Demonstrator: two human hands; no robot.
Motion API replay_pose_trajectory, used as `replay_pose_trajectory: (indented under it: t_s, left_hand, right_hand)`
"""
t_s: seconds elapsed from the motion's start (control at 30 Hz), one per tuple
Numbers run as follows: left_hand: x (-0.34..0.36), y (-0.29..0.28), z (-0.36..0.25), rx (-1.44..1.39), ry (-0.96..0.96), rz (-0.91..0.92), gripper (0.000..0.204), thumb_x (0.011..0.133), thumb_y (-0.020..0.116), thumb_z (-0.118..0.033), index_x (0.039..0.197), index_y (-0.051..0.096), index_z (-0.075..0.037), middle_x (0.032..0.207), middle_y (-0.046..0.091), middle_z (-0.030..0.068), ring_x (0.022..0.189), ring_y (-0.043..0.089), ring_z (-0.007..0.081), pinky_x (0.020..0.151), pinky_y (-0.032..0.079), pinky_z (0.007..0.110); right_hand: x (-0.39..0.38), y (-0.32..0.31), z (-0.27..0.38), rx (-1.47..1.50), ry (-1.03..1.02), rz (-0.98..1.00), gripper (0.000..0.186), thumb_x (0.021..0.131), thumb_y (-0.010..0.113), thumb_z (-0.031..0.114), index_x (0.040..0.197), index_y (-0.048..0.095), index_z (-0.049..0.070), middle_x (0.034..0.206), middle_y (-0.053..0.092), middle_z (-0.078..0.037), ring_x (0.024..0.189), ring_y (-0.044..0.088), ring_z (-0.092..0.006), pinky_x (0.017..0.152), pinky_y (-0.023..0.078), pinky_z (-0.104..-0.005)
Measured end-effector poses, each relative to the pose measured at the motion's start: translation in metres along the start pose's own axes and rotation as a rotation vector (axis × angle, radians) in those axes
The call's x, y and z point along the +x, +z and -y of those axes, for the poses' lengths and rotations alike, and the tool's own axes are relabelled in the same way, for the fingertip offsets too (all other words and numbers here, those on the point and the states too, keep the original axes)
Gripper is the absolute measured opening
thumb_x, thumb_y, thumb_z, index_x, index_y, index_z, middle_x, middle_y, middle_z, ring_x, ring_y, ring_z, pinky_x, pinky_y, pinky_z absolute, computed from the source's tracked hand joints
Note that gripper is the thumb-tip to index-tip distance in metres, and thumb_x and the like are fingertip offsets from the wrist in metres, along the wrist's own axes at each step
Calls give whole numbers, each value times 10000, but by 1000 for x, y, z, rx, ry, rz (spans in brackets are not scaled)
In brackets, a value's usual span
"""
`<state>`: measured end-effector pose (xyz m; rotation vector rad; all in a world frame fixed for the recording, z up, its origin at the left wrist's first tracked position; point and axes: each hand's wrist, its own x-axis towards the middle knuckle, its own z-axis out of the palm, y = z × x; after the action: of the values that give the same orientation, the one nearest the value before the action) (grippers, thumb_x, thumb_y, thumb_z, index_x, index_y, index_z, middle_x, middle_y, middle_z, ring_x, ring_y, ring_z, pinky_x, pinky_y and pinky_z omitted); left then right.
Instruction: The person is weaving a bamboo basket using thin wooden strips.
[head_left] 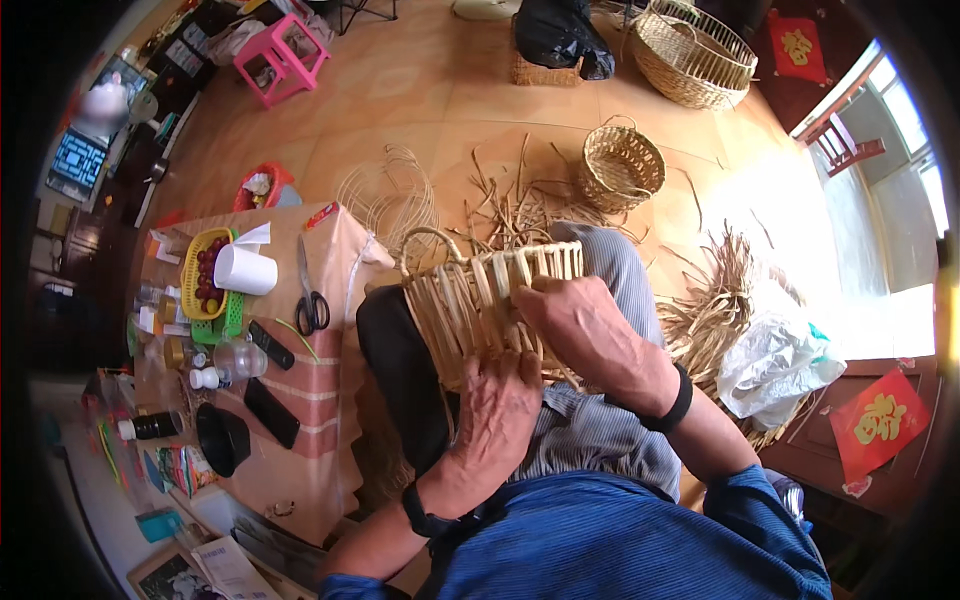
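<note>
The wicker basket (467,315) is resting on the lap (610,415) at frame centre. The left hand (500,405) is gripping its lower edge, fingers bent. The right hand (575,320) is curling nearly closed over its right part; whether it is pinching a strand cannot be told. The loop handle (428,231) is standing in place; gaps are showing between the uprights (440,320), so the sidewall appears unfinished.

Beyond loose brown stalks (512,214) at the pale slatted wicker basket's (452,312) 12 o'clock, glossy tan floor (470,110) offers passage; a cluttered pink-clothed table (325,395) blocks 9, heaped brown strips (725,285) 3.
</note>
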<state>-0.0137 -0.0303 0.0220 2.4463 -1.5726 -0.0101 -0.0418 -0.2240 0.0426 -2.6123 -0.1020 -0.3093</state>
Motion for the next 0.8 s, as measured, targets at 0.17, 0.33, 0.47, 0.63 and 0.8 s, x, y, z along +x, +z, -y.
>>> replay_pose_trajectory:
  t_s: [0.17,0.33,0.47,0.63,0.8]
  left_hand:
    - [-3,-3,-1,-36,-45,44,190,876,696,-30,1065,681,-17,1045,651,169,960,682,301,975,489,454]
    - [-10,4,2,-84,-71,22,261,870,684,-10,1127,698,27,1144,623,220,999,667,340,937,524,461]
    - [-7,3,1,-113,-79,49,335,862,669,22,1195,690,50,1121,623,237,1011,657,376,917,541,486]
    - [-9,8,0,-172,-94,-12,391,859,657,74,1249,661,46,1097,632,264,1014,658,448,907,551,533]
    - [-10,9,6,-268,-115,-28,346,810,700,48,1156,687,57,1048,652,227,988,682,407,898,556,507]
  right_hand:
    - [-5,6,13,-48,29,41,109,946,663,90,1015,679,7,916,685,-200,767,729,-401,651,577,-496]
    - [-12,24,23,-100,74,-79,170,966,635,76,1124,639,16,988,631,-187,754,720,-396,638,583,-476]
    - [-14,33,24,-90,176,-45,246,1002,604,50,1244,566,20,1021,659,-232,803,735,-441,665,593,-509]
    - [-6,45,4,184,183,-198,317,1017,644,61,1312,536,23,955,721,-274,899,737,-507,708,583,-541]
    - [-5,31,8,244,166,-106,339,991,654,52,1282,489,-4,923,716,-291,850,729,-519,691,567,-570]
